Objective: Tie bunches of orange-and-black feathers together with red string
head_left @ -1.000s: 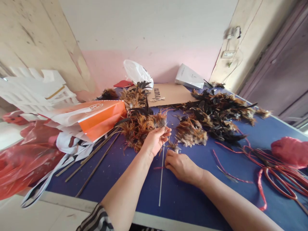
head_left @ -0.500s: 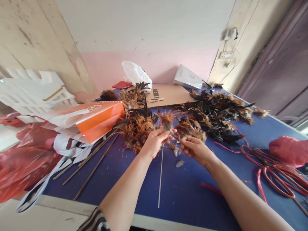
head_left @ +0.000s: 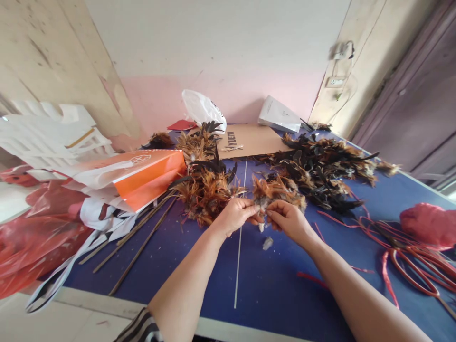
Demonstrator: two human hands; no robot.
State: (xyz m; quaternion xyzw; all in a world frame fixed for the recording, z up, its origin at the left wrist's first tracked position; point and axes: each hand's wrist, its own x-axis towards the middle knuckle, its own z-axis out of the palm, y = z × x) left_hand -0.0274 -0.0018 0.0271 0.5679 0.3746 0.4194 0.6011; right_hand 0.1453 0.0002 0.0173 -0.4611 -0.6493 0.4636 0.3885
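Brown feather tuft [head_left: 261,191], tips away from the hands [head_left: 239,216]

This looks like a plain room, perhaps in a home, used as a small handcraft workspace; which it is cannot be told for sure. The wall [head_left: 228,88] is white above and pink below, the side wall [head_left: 39,52] is stained, and there is an ordinary socket [head_left: 335,82]. A white plastic chair [head_left: 53,130] and an orange shopping bag [head_left: 153,173] look domestic. The blue table [head_left: 270,299], marked with a white line, serves as a workbench, spread with heaps of brown and black feathers [head_left: 320,166], thin sticks [head_left: 142,247] and red string [head_left: 384,278].
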